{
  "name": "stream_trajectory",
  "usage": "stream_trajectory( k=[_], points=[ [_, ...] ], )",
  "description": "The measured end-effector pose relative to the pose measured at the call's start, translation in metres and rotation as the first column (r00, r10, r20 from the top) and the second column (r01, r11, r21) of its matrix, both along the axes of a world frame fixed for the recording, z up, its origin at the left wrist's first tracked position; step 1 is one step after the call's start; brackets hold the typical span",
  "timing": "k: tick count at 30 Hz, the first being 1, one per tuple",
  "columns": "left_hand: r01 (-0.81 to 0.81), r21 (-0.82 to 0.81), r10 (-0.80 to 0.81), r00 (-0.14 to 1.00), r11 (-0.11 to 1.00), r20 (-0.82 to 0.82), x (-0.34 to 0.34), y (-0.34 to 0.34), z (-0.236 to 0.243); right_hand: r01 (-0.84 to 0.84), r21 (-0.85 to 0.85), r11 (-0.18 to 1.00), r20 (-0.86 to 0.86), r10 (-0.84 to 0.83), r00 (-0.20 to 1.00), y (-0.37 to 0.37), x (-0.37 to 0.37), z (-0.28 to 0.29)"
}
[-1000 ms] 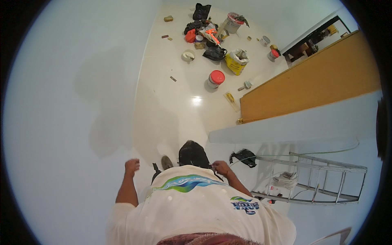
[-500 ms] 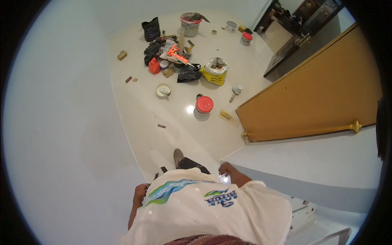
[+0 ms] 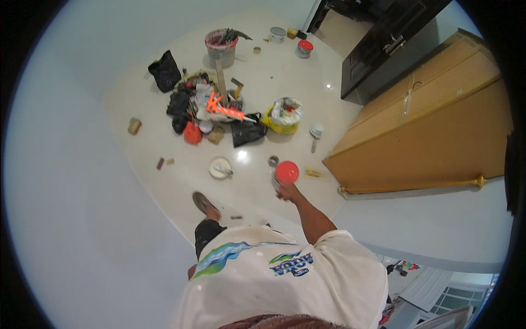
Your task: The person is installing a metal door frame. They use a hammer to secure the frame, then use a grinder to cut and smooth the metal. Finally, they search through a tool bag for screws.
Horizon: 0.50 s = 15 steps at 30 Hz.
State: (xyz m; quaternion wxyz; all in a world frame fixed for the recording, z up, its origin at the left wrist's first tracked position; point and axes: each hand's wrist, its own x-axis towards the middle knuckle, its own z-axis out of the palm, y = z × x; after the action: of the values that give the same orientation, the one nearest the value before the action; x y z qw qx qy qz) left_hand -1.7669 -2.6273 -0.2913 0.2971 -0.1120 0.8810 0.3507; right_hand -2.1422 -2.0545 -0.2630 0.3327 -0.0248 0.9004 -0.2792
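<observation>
My right hand point(image 3: 286, 191) reaches forward with its fingers curled; what is in them, if anything, I cannot make out. In the picture it overlaps the near side of a bucket with a red lid point(image 3: 287, 172); whether it touches the bucket I cannot tell. Of my left hand point(image 3: 192, 271) only a sliver shows beside my white shirt, its fingers hidden. Left of the bucket stands a round tub of pale paste point(image 3: 220, 168) with a tool resting in it. A roll of tape point(image 3: 273, 160) lies just beyond the bucket, and a yellow-handled trowel point(image 3: 314, 173) to its right.
Farther off is a pile of bags and tools with an orange caulking gun point(image 3: 227, 111) on top. Near it are a yellow sack point(image 3: 281, 116) and a large bucket point(image 3: 221, 54). Brown cabinet-like panels point(image 3: 422, 131) stand at right; a white wall point(image 3: 71, 164) runs along the left.
My right hand has swung forward from beside my body toward the red-lidded bucket. My left hand has drawn back behind the shirt. I have moved nearer the floor items, and a sandalled foot has stepped forward.
</observation>
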Motion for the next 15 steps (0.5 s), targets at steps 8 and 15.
stream_trajectory(
  k=[8,15],
  points=[
    [-0.770,0.220,0.706,0.638,0.599,0.307,-0.334,-0.219,0.065,0.259,0.060,0.964,0.643,-0.235,0.728,-0.125,-0.006,0.032],
    [-0.048,0.078,0.072,0.940,0.996,-0.334,-0.645,-0.278,0.086,0.563,-0.215,0.798,0.575,-0.362,0.734,-0.227,-0.136,0.029]
  ],
)
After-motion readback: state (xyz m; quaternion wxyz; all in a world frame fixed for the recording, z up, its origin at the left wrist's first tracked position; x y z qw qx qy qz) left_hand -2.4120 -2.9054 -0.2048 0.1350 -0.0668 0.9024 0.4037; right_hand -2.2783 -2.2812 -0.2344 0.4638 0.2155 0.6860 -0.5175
